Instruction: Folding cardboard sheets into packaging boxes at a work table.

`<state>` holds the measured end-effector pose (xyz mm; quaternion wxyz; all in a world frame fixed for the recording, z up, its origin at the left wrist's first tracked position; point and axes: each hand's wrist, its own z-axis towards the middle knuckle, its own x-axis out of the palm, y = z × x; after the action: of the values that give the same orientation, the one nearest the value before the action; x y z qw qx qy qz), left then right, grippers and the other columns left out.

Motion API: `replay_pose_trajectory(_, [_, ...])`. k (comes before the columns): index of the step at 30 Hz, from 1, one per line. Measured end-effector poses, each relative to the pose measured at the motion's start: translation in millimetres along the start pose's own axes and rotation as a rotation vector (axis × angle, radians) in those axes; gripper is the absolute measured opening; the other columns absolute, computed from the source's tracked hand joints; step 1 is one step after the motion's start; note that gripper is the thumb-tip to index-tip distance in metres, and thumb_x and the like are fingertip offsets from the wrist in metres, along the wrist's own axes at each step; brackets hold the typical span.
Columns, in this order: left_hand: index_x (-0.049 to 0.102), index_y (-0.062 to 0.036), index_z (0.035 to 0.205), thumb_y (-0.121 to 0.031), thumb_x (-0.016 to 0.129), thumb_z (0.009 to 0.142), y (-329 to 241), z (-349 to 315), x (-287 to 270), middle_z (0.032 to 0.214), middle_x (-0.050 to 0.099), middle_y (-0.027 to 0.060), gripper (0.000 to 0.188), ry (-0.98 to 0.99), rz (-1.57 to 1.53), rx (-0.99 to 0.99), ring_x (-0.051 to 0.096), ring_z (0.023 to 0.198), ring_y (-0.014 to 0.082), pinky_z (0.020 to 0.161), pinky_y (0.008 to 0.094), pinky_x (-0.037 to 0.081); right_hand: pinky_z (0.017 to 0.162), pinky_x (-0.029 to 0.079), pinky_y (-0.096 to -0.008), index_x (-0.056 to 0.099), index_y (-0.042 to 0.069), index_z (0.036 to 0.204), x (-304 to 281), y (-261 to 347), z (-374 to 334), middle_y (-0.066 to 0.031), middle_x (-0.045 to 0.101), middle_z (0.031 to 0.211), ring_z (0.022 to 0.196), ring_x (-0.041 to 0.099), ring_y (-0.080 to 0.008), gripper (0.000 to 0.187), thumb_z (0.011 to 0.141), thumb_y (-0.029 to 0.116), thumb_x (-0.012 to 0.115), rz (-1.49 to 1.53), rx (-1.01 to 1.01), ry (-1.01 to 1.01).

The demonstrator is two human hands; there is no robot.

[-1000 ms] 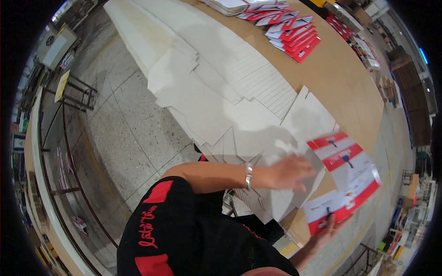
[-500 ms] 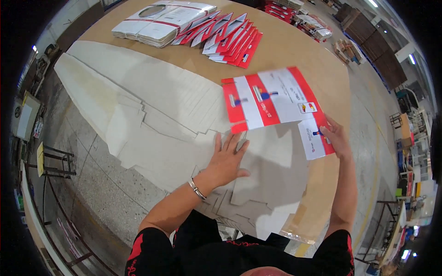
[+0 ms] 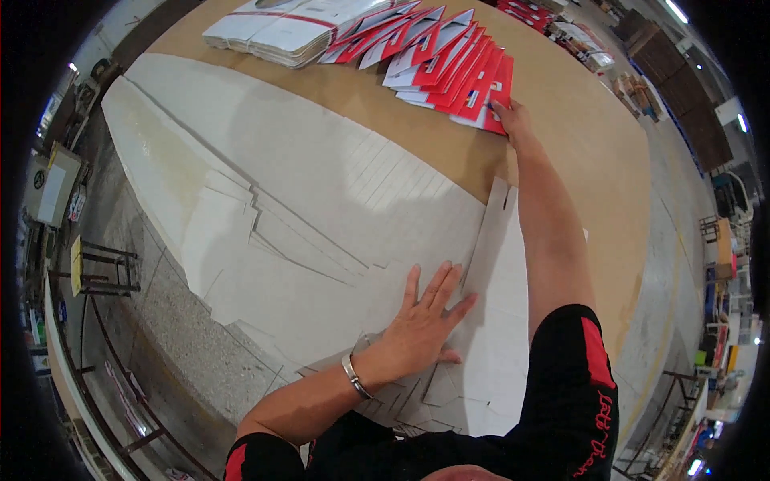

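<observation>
Beneath both hands spreads the brown desk [image 3: 618, 184]. Pale flat sheets [image 3: 313, 176] overlap across it, under the left hand and out ahead of it. Well ahead and to the left of the right hand lies a strapped white stack [image 3: 281, 44]. A fanned row of red-and-white cartons [image 3: 441, 72] runs from beside that stack to the right hand, each overlapping its neighbour. The end carton [image 3: 504, 76] lies at the right hand's fingertips, against the row.

The hands are well apart. The right hand [image 3: 513, 119] seems to pinch the end carton's near corner, though its underside fingers are hidden. The left hand [image 3: 427, 327] is spread, palm down, over the pale sheets, holding nothing; how hard it presses, I cannot tell. A metal bracelet [image 3: 355, 377] circles its wrist.

The step in hand looks like setting the carton in line; the next move calls for easing the right fingers off without disturbing the overlap.
</observation>
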<state>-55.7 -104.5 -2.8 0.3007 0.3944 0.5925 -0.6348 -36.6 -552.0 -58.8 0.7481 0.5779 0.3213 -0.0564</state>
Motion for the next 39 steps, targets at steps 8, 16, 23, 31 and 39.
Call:
replay_pose_trajectory(8, [0.034,-0.0138,0.145,-0.057,0.075,0.064,5,-6,13,0.153,0.012,0.0251,0.101,-0.113,0.058,0.024,0.005,0.145,0.0369,0.11,0.0634,0.002,0.097,0.041,-0.0408,0.057,-0.002,0.12,-115,13,-109,-0.0215,0.056,0.126,0.11,0.056,-0.0338,0.056,0.093,0.046,0.049,-0.782,-0.216,0.576])
replay_pose_trajectory(16, [0.034,-0.0144,0.145,-0.064,0.07,0.067,-1,2,16,0.153,0.012,0.0264,0.099,-0.087,0.128,0.045,0.005,0.144,0.0394,0.112,0.06,0.001,0.07,0.048,-0.0415,0.064,0.004,0.093,-212,-68,-212,-0.0153,0.063,0.083,0.075,0.06,-0.0297,0.033,0.085,0.036,0.065,-0.584,-0.213,0.141])
replay_pose_trajectory(23, [0.032,-0.012,0.146,-0.061,0.069,0.07,-17,-26,22,0.154,0.013,0.0231,0.098,-0.012,0.098,0.105,0.004,0.145,0.0373,0.113,0.0578,0.0,0.053,0.039,-0.0311,0.06,0.003,0.082,-259,-94,-263,-0.0022,0.047,0.062,0.058,0.046,-0.0122,0.021,0.084,0.023,0.067,-0.421,-0.1,0.189])
replay_pose_trajectory(31, [0.029,-0.0136,0.148,-0.054,0.068,0.076,-62,-52,38,0.154,0.018,0.0188,0.091,0.113,0.064,0.241,0.012,0.144,0.0362,0.112,0.0603,0.005,0.057,0.029,-0.0217,0.051,0.01,0.074,-330,-44,-404,0.0084,0.04,0.069,0.064,0.038,-0.005,0.026,0.093,0.027,0.058,-0.021,0.081,0.1])
replay_pose_trajectory(39, [0.044,-0.0123,0.139,-0.046,0.063,0.084,-38,-47,16,0.151,0.028,0.0136,0.068,0.06,0.166,0.154,0.021,0.142,0.0332,0.111,0.0581,0.016,0.088,0.044,-0.0378,0.055,0.013,0.125,-350,-86,-446,-0.0109,0.052,0.124,0.107,0.054,-0.0245,0.054,0.078,0.032,0.075,-0.85,-0.004,-0.118])
